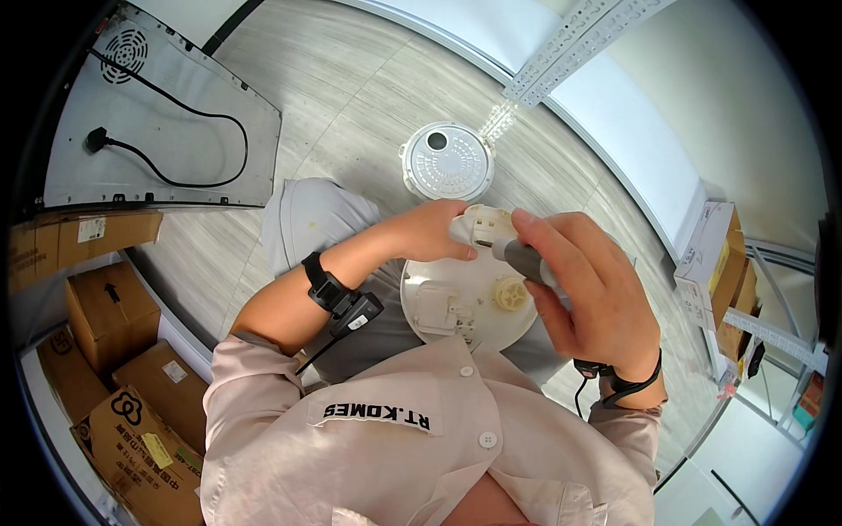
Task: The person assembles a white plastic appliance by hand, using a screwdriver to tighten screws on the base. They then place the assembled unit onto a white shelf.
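Observation:
My left hand (427, 232) is closed on a small white plastic part (474, 224), holding it over my lap. In my right hand (596, 294) is a screwdriver (524, 259) with a thick grey body, its thin tip pointing left and meeting the white part. Below both hands a round white disc (493, 331) rests on my lap. On the disc lie a cream ring-shaped piece with spokes (510, 294), a white squarish piece (433, 304) and several small bits too tiny to name. My right fingers partly hide the screwdriver's body.
A round white tub with a vented lid (452, 164) stands on the floor ahead. At the left are a metal cabinet (175, 114) with a black power cord (241, 131) and several cardboard boxes (114, 311). A perforated metal post (570, 48) rises ahead; a shelf with boxes (715, 254) stands right.

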The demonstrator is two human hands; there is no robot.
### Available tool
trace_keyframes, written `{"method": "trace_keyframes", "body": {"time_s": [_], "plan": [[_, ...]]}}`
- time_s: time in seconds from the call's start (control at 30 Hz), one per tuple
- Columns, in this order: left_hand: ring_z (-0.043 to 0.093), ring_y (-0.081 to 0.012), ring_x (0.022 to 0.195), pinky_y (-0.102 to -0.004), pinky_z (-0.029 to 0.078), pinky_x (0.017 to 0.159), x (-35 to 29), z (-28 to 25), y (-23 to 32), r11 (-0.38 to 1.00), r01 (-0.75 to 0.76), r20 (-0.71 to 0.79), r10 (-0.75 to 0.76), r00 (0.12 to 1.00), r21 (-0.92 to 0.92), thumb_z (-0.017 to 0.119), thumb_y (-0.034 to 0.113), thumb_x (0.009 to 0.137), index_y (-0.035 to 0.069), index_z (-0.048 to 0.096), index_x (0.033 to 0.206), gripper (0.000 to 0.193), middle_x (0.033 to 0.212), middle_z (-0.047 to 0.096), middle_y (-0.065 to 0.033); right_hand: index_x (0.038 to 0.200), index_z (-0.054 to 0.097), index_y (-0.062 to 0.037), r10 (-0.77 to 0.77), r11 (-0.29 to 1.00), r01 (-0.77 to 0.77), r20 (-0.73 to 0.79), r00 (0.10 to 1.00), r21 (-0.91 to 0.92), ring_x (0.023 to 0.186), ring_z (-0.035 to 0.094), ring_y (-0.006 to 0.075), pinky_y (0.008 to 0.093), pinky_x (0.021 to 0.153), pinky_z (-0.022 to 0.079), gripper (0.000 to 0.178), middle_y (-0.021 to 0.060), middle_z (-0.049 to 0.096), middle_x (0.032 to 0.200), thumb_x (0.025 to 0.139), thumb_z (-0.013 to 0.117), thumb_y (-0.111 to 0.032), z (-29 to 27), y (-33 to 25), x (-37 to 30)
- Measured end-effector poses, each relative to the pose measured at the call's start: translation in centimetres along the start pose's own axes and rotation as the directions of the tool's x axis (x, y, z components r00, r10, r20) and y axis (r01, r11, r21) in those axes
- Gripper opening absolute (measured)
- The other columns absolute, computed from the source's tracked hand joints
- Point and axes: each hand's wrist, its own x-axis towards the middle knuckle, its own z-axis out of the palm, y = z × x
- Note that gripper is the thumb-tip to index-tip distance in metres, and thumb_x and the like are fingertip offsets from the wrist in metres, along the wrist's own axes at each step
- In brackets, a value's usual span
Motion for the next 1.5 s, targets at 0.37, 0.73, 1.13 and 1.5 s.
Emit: {"method": "trace_keyframes", "body": {"time_s": [0.37, 0.73, 1.13, 1.5], "plan": [[0.062, -0.0331, 0.13, -0.0417, 0.047, 0.11, 0.1, 0.1, -0.5, 1.0, -0.003, 0.003, 0.003, 1.0, -0.016, 0.084, 0.027, 0.085, -0.004, 0.057, 0.142, 0.071, 0.14, 0.065, -0.0221, 0.128, 0.067, -0.0072, 0.18, 0.942, -0.164, 0.026, 0.983, -0.293, 0.082, 0.062, 0.0297, 0.0359, 0.066, 0.049, 0.057, 0.0118, 0.063, 0.103, 0.077, 0.086, -0.025, -1.4, -2.1, 1.5], [0.065, -0.0327, 0.126, -0.0414, 0.049, 0.107, 0.1, 0.3, -0.3, 1.0, -0.007, -0.033, 0.008, 0.999, 0.009, 0.08, 0.022, 0.088, -0.003, 0.059, 0.139, 0.061, 0.136, 0.068, -0.0218, 0.122, 0.065, -0.0059, 0.246, 0.897, -0.194, 0.085, 0.966, -0.398, 0.083, 0.06, 0.0309, 0.0348, 0.067, 0.049, 0.053, 0.0129, 0.061, 0.101, 0.078, 0.088, -0.025, -0.6, -1.7, 0.5], [0.067, -0.0285, 0.12, -0.0394, 0.051, 0.103, 0.6, 0.7, -1.7, 1.0, -0.011, -0.053, 0.011, 0.999, -0.008, 0.077, 0.018, 0.091, -0.002, 0.061, 0.138, 0.054, 0.131, 0.071, -0.0184, 0.113, 0.065, -0.0096, 0.148, 0.966, -0.144, 0.002, 0.989, -0.215, 0.082, 0.059, 0.0286, 0.0352, 0.061, 0.047, 0.04, 0.0082, 0.06, 0.097, 0.085, 0.08, -0.034, -0.7, -0.6, 0.7], [0.068, -0.0351, 0.119, -0.0415, 0.051, 0.103, 0.4, 0.7, -1.4, 0.999, -0.036, -0.09, 0.034, 0.995, -0.022, 0.079, 0.019, 0.088, -0.004, 0.064, 0.132, 0.052, 0.127, 0.072, -0.0235, 0.113, 0.067, -0.013, 0.099, 0.993, -0.105, -0.094, 0.991, -0.055, 0.08, 0.06, 0.0277, 0.0398, 0.061, 0.047, 0.04, 0.0043, 0.061, 0.095, 0.084, 0.08, -0.037, -0.1, -0.5, 0.6]]}}
